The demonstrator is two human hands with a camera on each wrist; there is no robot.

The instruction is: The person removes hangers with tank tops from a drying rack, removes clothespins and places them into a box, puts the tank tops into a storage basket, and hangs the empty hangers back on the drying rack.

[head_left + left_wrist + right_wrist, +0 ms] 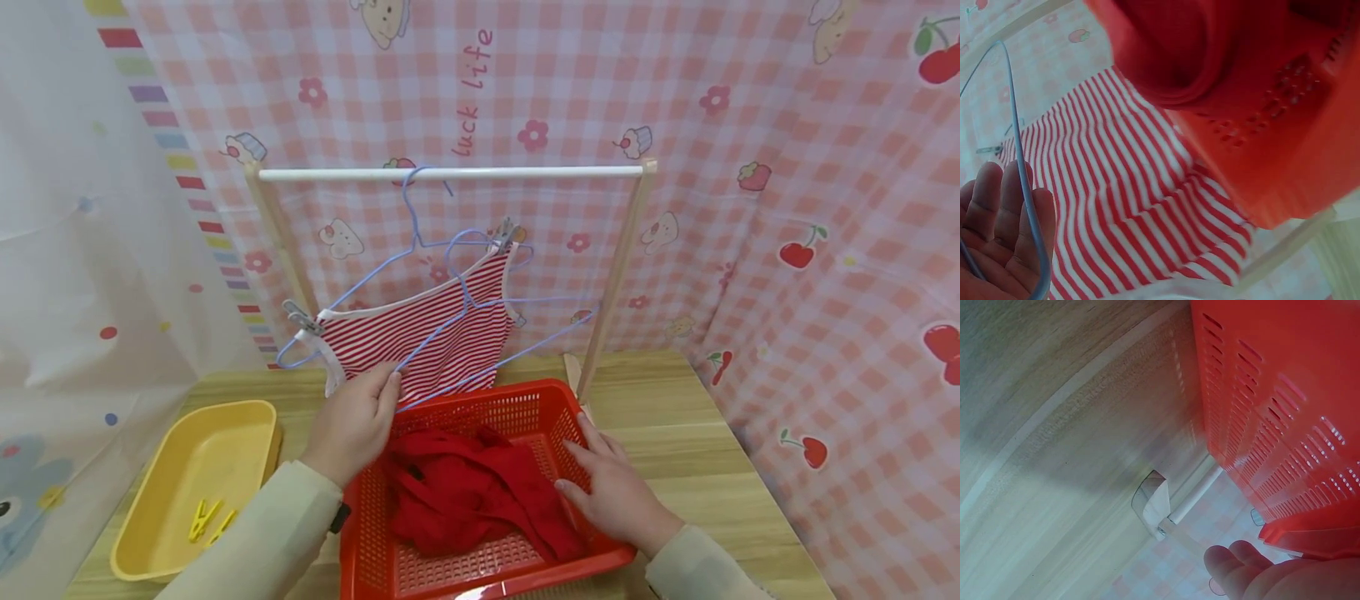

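The blue hanger [468,302] is gripped at 1 end by the left hand [352,421], before the striped shirt [382,337]; the right hand [611,487] is placed, fingers loosely extended, at the red basket [555,572]. Light, springy, slippery handling is expected; the neck is best pinched.

In front of me is a table [697,467] with a light wood-grain top, its pale and darker bands running from side to side. On it, straight ahead of me, sits a red basket [366,533] with slotted walls. To my left, near the table's left edge, I have a shallow yellow tub [217,442] with rounded corners, apart from the basket. A wooden rack [619,258] stands upright behind the basket; its right foot [573,372] rests on the tabletop just beyond the basket's far right corner. To my right, bare wood stretches to the table's edge.
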